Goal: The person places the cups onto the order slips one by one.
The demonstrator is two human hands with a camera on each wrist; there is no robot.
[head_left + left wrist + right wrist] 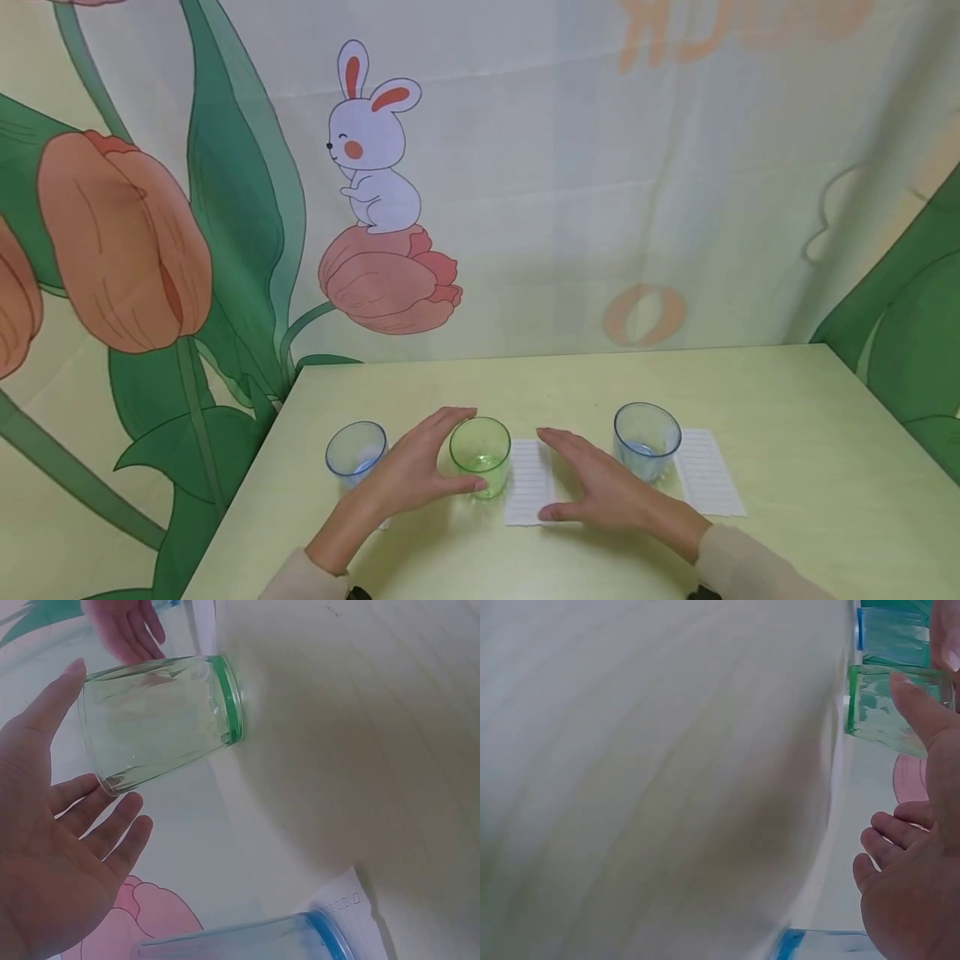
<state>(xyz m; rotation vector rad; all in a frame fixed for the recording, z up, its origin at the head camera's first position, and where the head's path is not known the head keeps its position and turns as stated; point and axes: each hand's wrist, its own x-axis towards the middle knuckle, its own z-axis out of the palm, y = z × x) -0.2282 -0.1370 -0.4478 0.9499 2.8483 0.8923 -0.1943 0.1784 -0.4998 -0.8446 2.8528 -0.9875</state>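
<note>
A green glass [480, 458] stands on the table, just left of the middle lined paper [528, 492]. My left hand [412, 467] is at its left side, thumb in front and fingers behind, loosely spread; whether they touch the glass I cannot tell. In the left wrist view that hand [60, 832] has its thumb and fingers near the rim of the green glass [161, 720]. Right of the paper, my right hand [607, 487] is held with thumb and fingers apart and nothing between them. The right wrist view shows this hand [922, 847] with relaxed fingers.
One blue glass [356, 454] stands at the left, partly behind my left hand. Another blue glass [647, 442] is behind my right hand, with a lined paper [708, 475] beside it. A printed curtain [525, 208] hangs behind the table [810, 467].
</note>
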